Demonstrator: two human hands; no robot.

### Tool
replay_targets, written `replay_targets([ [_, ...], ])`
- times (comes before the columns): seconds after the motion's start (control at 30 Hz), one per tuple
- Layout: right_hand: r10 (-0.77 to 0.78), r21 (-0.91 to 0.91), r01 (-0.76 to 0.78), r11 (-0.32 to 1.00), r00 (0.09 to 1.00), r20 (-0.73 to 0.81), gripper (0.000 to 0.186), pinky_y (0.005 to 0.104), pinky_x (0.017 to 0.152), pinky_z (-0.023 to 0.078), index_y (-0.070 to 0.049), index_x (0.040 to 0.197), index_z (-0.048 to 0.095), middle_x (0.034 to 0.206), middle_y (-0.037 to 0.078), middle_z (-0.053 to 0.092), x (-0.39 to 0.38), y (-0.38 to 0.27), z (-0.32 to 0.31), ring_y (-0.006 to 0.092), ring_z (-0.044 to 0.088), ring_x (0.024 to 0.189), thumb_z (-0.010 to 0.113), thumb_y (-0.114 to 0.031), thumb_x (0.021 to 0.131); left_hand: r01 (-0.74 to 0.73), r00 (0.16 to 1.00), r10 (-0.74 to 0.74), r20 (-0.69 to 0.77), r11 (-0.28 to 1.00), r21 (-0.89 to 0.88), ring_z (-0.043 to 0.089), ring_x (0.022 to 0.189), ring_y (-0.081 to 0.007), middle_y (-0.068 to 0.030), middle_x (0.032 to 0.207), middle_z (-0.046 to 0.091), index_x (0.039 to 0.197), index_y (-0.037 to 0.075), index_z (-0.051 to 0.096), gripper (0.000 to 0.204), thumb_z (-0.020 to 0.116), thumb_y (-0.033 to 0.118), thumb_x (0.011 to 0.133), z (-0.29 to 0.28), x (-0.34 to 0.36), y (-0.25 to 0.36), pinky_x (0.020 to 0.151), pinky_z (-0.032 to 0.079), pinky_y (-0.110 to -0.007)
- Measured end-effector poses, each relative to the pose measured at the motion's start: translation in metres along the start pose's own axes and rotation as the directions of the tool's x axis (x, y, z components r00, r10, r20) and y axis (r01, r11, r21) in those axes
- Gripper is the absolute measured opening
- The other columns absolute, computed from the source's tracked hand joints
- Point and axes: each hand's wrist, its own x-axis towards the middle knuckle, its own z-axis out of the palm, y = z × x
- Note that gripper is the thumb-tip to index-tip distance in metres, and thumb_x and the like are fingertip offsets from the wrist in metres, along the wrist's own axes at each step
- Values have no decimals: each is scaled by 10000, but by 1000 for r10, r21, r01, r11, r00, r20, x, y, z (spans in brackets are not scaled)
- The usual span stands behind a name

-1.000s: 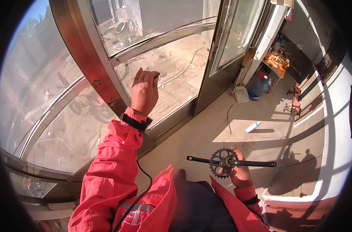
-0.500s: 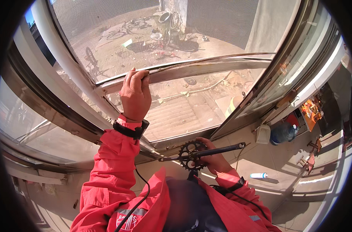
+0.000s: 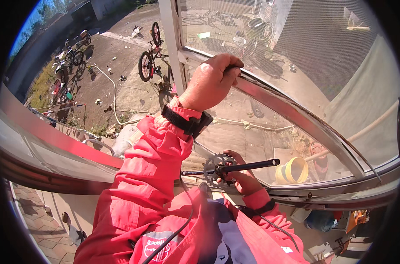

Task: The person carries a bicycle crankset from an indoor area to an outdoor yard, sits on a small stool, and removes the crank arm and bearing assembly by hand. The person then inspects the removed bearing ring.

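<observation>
My left hand [image 3: 212,82] is curled over the metal crossbar [image 3: 277,97] of a screen door, its fingers bent round the bar's upper edge. Low in front of my body, my right hand [image 3: 248,181] grips a bicycle crankset [image 3: 252,166]. Its toothed chainring faces up toward me, with one dark crank arm reaching right and a thinner end pointing left. Part of the right fingers is hidden behind the chainring.
Beyond the door frame, an upside-down bicycle [image 3: 148,64] stands in a sunny dirt yard, with more bikes [image 3: 74,57] farther left. A pale hose [image 3: 115,94] snakes over the ground. Behind the lower mesh sits a yellow-rimmed bucket [image 3: 295,170]. A blue water jug [image 3: 319,220] stands inside at lower right.
The door has swung outward with my left hand on its crossbar, showing the yard through a gap at left. My right hand still holds the crankset.
</observation>
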Motion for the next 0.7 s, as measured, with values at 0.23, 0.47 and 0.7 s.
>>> replay_targets([
  [0.23,9,120,-35,992,977,212,843,427,817,582,-75,1472,314,1233,146,593,76,-32,-30,275,642,1068,768,-281,792,-34,984,43,172,998,-56,681,732,-166,-101,807,680,1079,-38,620,177,570,64,944,20,80,-3,661,540,-308],
  [0.47,111,18,-121,992,950,291,760,395,784,593,-82,1454,341,1228,147,604,144,-38,-34,276,654,1091,740,-232,824,-352,915,365,174,930,-102,674,722,-284,-142,792,643,974,-13,606,95,587,48,903,27,98,-3,665,526,-386],
  [0.7,96,-84,-72,994,939,330,546,384,742,585,-78,1377,445,1192,130,629,200,-56,-15,238,679,980,646,-291,916,-278,877,346,333,931,-235,656,742,-280,-139,835,617,979,-2,607,109,601,14,872,33,110,-1,676,510,-397],
])
